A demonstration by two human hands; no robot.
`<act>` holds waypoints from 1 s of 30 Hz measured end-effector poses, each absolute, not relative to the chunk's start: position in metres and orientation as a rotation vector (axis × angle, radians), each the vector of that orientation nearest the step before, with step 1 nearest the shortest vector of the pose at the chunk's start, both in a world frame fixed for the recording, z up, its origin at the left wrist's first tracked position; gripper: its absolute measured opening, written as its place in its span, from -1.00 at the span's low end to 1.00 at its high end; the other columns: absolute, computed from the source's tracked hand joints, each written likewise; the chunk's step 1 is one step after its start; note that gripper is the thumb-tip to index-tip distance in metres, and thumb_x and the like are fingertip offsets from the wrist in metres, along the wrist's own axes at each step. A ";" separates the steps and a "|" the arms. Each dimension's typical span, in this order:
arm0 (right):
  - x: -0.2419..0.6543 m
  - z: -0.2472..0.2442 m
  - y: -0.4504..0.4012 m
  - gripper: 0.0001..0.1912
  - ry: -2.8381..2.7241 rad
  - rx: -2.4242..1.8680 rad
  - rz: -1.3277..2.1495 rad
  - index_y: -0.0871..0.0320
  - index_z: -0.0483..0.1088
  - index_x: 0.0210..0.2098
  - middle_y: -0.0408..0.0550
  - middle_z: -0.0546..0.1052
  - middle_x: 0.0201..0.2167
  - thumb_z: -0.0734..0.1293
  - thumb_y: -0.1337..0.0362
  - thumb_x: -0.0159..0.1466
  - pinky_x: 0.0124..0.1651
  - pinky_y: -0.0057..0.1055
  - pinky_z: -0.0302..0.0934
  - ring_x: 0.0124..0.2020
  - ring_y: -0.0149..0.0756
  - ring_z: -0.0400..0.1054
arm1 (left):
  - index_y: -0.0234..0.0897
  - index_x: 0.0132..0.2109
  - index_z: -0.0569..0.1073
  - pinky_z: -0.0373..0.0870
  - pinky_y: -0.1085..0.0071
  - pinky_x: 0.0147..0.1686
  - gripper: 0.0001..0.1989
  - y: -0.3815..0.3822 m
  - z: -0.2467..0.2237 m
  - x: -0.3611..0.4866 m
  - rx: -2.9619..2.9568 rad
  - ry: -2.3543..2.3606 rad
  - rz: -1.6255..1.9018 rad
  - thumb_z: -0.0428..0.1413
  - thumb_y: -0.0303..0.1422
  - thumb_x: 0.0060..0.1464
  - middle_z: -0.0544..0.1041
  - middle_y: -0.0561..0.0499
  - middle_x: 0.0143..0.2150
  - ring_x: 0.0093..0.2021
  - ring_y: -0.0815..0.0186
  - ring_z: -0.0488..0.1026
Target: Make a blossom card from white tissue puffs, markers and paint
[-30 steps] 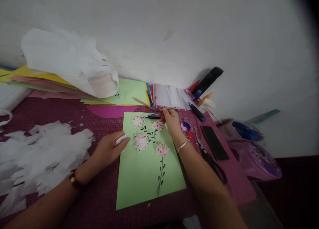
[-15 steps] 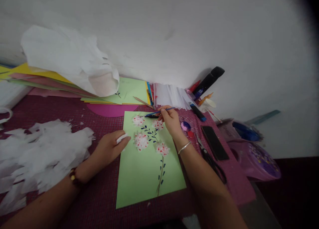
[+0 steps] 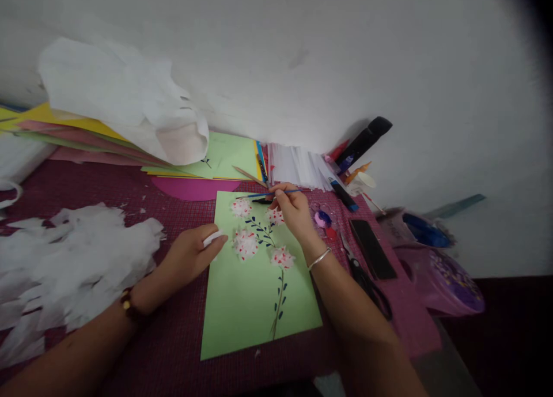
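Observation:
My right hand (image 3: 296, 210) is closed in a pinch around a thin blue paintbrush (image 3: 258, 195). The brush points left, its tip near the top edge of the white flower (image 3: 241, 207) at the upper left of a light green sheet (image 3: 242, 316). Whether the tip touches paper I cannot tell. Several fluffy white flowers with red dabs, dark blue leaves and a brown stem cover the sheet. A slim dark object (image 3: 261, 201) shows under the brush. My left hand (image 3: 190, 256) rests at the sheet's left edge, closed on a small white folded piece (image 3: 212, 238), perhaps tissue.
Torn white tissue (image 3: 82, 259) is heaped at left. Coloured paper (image 3: 233, 155), a pencil (image 3: 249, 176) and white strips (image 3: 296, 165) lie along the wall. To the right are paint blobs (image 3: 323, 219), scissors (image 3: 367, 282), a phone (image 3: 372, 248), a cutter (image 3: 343, 194) and a pink container (image 3: 440, 282).
The brush has tilted flatter and its tip has shifted slightly up and left from beside the upper left flower. My left hand stays at the sheet's edge with the white piece.

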State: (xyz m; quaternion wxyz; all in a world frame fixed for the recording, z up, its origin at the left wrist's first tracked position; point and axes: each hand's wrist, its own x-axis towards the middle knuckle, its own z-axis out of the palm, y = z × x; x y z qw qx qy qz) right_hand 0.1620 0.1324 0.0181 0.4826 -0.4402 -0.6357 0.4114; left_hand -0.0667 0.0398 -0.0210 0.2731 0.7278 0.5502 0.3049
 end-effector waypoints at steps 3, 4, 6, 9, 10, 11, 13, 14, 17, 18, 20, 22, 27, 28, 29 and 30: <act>0.161 0.017 0.132 -0.81 -1.562 -1.069 1.020 0.11 0.42 -0.31 -0.16 0.54 -0.46 0.25 0.15 0.26 -0.47 -0.47 0.21 -0.55 -0.44 0.36 | -0.22 -0.51 0.14 0.03 0.43 -0.50 -0.62 0.039 -0.022 -0.067 1.964 1.483 0.825 -0.06 -0.15 0.22 0.13 0.17 -0.59 -0.55 0.40 0.13; 0.160 0.016 0.132 -0.81 -1.576 -1.073 1.022 0.11 0.42 -0.31 -0.16 0.54 -0.47 0.25 0.14 0.26 -0.46 -0.47 0.21 -0.55 -0.43 0.36 | -0.22 -0.51 0.14 0.02 0.43 -0.50 -0.62 0.039 -0.022 -0.067 1.965 1.484 0.830 -0.06 -0.15 0.22 0.13 0.17 -0.59 -0.55 0.41 0.12; 0.161 0.016 0.132 -0.81 -1.587 -1.083 1.016 0.11 0.42 -0.33 -0.16 0.54 -0.47 0.25 0.14 0.26 -0.46 -0.46 0.22 -0.55 -0.43 0.37 | -0.22 -0.51 0.14 0.02 0.43 -0.50 -0.62 0.039 -0.022 -0.068 1.963 1.478 0.835 -0.05 -0.15 0.22 0.13 0.17 -0.59 -0.55 0.41 0.12; 0.163 0.022 0.131 -0.79 -1.537 -1.074 0.994 0.12 0.41 -0.35 -0.16 0.53 -0.51 0.26 0.12 0.26 -0.47 -0.47 0.21 -0.57 -0.44 0.35 | -0.22 -0.51 0.14 0.02 0.43 -0.51 -0.61 0.039 -0.021 -0.068 1.965 1.473 0.832 -0.04 -0.14 0.22 0.13 0.17 -0.60 -0.55 0.41 0.12; 0.163 0.025 0.131 -0.78 -1.507 -1.068 0.985 0.12 0.40 -0.37 -0.17 0.52 -0.53 0.26 0.11 0.25 -0.49 -0.48 0.21 -0.58 -0.45 0.34 | -0.22 -0.51 0.14 0.02 0.43 -0.51 -0.61 0.039 -0.021 -0.068 1.966 1.476 0.828 -0.04 -0.14 0.21 0.14 0.17 -0.60 -0.55 0.41 0.12; 0.164 0.028 0.130 -0.77 -1.480 -1.066 0.977 0.12 0.39 -0.38 -0.18 0.51 -0.55 0.27 0.09 0.25 -0.50 -0.48 0.20 -0.60 -0.45 0.33 | -0.22 -0.51 0.15 0.02 0.43 -0.51 -0.61 0.039 -0.021 -0.068 1.966 1.478 0.824 -0.04 -0.14 0.21 0.14 0.17 -0.60 -0.56 0.41 0.12; 0.164 0.030 0.130 -0.73 -1.438 -1.078 0.974 0.11 0.38 -0.39 -0.19 0.50 -0.58 0.28 0.03 0.24 -0.53 -0.49 0.19 -0.62 -0.46 0.32 | -0.22 -0.51 0.14 0.02 0.43 -0.51 -0.61 0.039 -0.020 -0.067 1.966 1.483 0.822 -0.05 -0.14 0.21 0.14 0.17 -0.60 -0.56 0.41 0.12; 0.163 0.030 0.130 -0.71 -1.428 -1.087 0.980 0.11 0.37 -0.39 -0.19 0.50 -0.58 0.28 0.01 0.24 -0.54 -0.49 0.18 -0.63 -0.46 0.32 | -0.22 -0.51 0.15 0.02 0.43 -0.50 -0.62 0.039 -0.020 -0.067 1.966 1.483 0.819 -0.05 -0.14 0.21 0.14 0.16 -0.60 -0.55 0.40 0.13; 0.162 0.023 0.132 -0.68 -1.434 -1.108 1.005 0.12 0.37 -0.37 -0.18 0.51 -0.57 0.28 -0.03 0.24 -0.56 -0.50 0.18 -0.64 -0.47 0.32 | -0.22 -0.51 0.15 0.03 0.42 -0.50 -0.62 0.039 -0.020 -0.068 1.968 1.497 0.820 -0.04 -0.14 0.21 0.14 0.16 -0.60 -0.55 0.40 0.13; 0.162 0.020 0.133 -0.67 -1.436 -1.114 1.006 0.12 0.38 -0.37 -0.18 0.52 -0.57 0.28 -0.03 0.24 -0.56 -0.50 0.18 -0.64 -0.47 0.32 | -0.22 -0.51 0.14 0.02 0.42 -0.50 -0.62 0.039 -0.020 -0.068 1.970 1.501 0.818 -0.04 -0.14 0.21 0.14 0.16 -0.60 -0.55 0.40 0.13; 0.163 0.017 0.135 -0.68 -1.421 -1.132 0.998 0.13 0.37 -0.37 -0.18 0.51 -0.57 0.29 -0.02 0.24 -0.56 -0.51 0.17 -0.65 -0.48 0.31 | -0.22 -0.51 0.14 0.02 0.42 -0.50 -0.62 0.039 -0.020 -0.068 1.972 1.502 0.817 -0.05 -0.14 0.21 0.14 0.16 -0.60 -0.55 0.40 0.13; 0.163 0.016 0.136 -0.68 -1.392 -1.147 0.985 0.13 0.37 -0.37 -0.18 0.51 -0.57 0.30 -0.01 0.23 -0.57 -0.51 0.17 -0.66 -0.48 0.30 | -0.22 -0.51 0.14 0.02 0.42 -0.50 -0.62 0.040 -0.020 -0.067 1.974 1.493 0.816 -0.05 -0.14 0.21 0.14 0.16 -0.59 -0.55 0.40 0.13; 0.161 0.018 0.134 -0.67 -1.395 -1.111 1.029 0.12 0.37 -0.37 -0.17 0.53 -0.56 0.29 -0.03 0.24 -0.58 -0.51 0.15 -0.65 -0.47 0.31 | -0.22 -0.52 0.14 0.02 0.42 -0.50 -0.62 0.040 -0.019 -0.067 1.968 1.492 0.825 -0.04 -0.14 0.20 0.15 0.16 -0.60 -0.55 0.40 0.12; 0.160 0.017 0.134 -0.67 -1.413 -1.105 1.037 0.12 0.37 -0.36 -0.17 0.54 -0.56 0.28 -0.03 0.24 -0.57 -0.51 0.15 -0.65 -0.47 0.31 | -0.22 -0.52 0.14 0.02 0.42 -0.50 -0.62 0.040 -0.019 -0.067 1.965 1.498 0.824 -0.04 -0.14 0.19 0.14 0.16 -0.60 -0.55 0.40 0.12; 0.160 0.016 0.133 -0.67 -1.433 -1.104 1.040 0.12 0.37 -0.37 -0.17 0.53 -0.55 0.28 -0.03 0.24 -0.56 -0.51 0.16 -0.65 -0.47 0.32 | -0.22 -0.52 0.13 0.02 0.42 -0.50 -0.62 0.040 -0.019 -0.067 1.965 1.503 0.824 -0.04 -0.14 0.19 0.14 0.16 -0.60 -0.55 0.40 0.12; 0.160 0.015 0.133 -0.67 -1.450 -1.108 1.036 0.12 0.37 -0.37 -0.16 0.53 -0.55 0.29 -0.03 0.24 -0.56 -0.51 0.16 -0.64 -0.48 0.32 | -0.22 -0.52 0.13 0.02 0.42 -0.50 -0.62 0.040 -0.019 -0.067 1.969 1.504 0.827 -0.04 -0.14 0.19 0.14 0.16 -0.60 -0.55 0.40 0.12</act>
